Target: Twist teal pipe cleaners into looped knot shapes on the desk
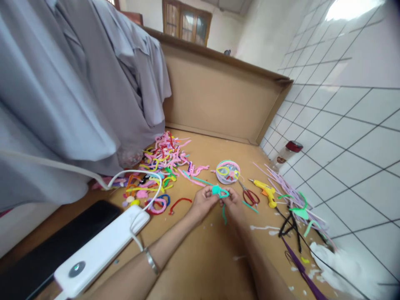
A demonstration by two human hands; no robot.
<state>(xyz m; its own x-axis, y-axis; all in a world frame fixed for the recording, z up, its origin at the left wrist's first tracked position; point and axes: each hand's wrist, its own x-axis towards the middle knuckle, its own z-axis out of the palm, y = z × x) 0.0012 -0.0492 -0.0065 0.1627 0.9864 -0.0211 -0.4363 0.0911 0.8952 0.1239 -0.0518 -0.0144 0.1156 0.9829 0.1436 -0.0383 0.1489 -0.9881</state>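
My left hand [203, 201] and my right hand [233, 201] meet at the middle of the brown work surface. Between their fingertips is a teal pipe cleaner [216, 190], coiled tight on the left and bent into an open loop on the right. Both hands are closed on it. A teal end hangs down below the fingers. Just beyond the hands stands a round white container [227, 178] decorated with coloured loops. Red-handled scissors [251, 197] lie close to my right hand. A red pipe cleaner [180, 201] rests left of my left hand.
Mixed pipe cleaners [167, 156] are heaped at the back left. A white power bank [103, 254] with a cable and a black slab [62, 250] lie front left. At right are a yellow glue gun [265, 191], lilac stems [289, 187] and a red-lidded jar [285, 155] by the tiles.
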